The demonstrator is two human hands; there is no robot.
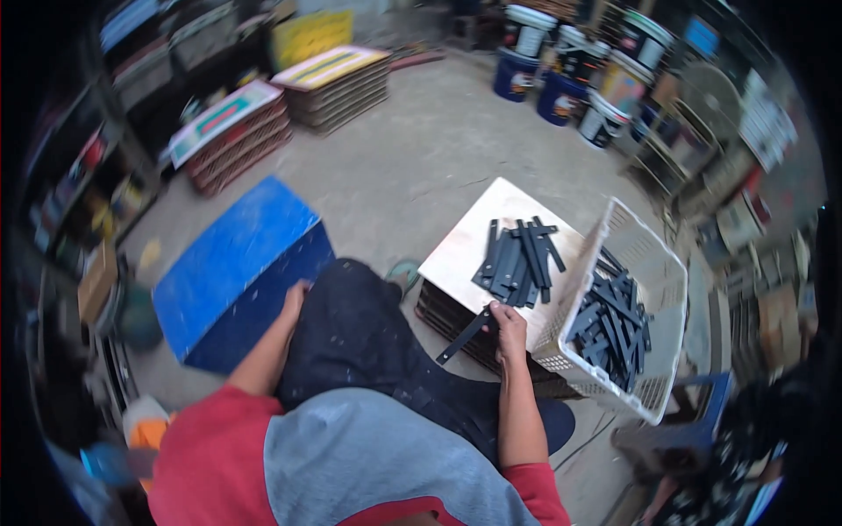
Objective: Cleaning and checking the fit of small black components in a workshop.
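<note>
We see a dark flat strip (463,335), long and narrow, slanting down to the left off the near edge of the pale board (465,250). Its upper end sits at the board's near edge, pinched there.

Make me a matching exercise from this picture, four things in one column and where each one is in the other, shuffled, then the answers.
Things:
1. Single dark strip
2. Loose pile of dark strips
3. White plastic basket
4. Left hand

Places:
A. Tilted against the board's right edge, holding more strips
B. On the dark trouser thigh beside the blue panel
C. In the right hand, at the board's near edge
D. Lying on the pale board

Pairs: 1-C, 2-D, 3-A, 4-B
</note>
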